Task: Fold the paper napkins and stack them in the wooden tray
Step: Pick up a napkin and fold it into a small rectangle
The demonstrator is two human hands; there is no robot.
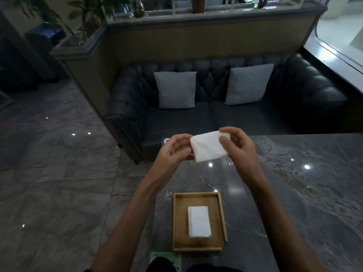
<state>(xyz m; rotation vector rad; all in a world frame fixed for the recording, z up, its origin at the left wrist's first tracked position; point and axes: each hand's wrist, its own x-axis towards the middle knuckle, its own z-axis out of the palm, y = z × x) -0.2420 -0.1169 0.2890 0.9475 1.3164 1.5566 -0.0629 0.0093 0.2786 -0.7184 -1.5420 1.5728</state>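
Note:
I hold a white paper napkin (208,147) up in the air above the far part of the table, folded into a rough rectangle. My left hand (174,152) pinches its left edge and my right hand (238,149) grips its right side, thumb on the front. Nearer to me on the table sits the wooden tray (176,224), and a small stack of folded white napkins (199,221) lies flat in its middle.
The dark marble table (294,193) stretches to the right. A green packet (166,259) lies at the table's near edge, just below the tray. Behind the table stands a black sofa (196,118) with two grey cushions. Glossy tiled floor (49,173) lies left.

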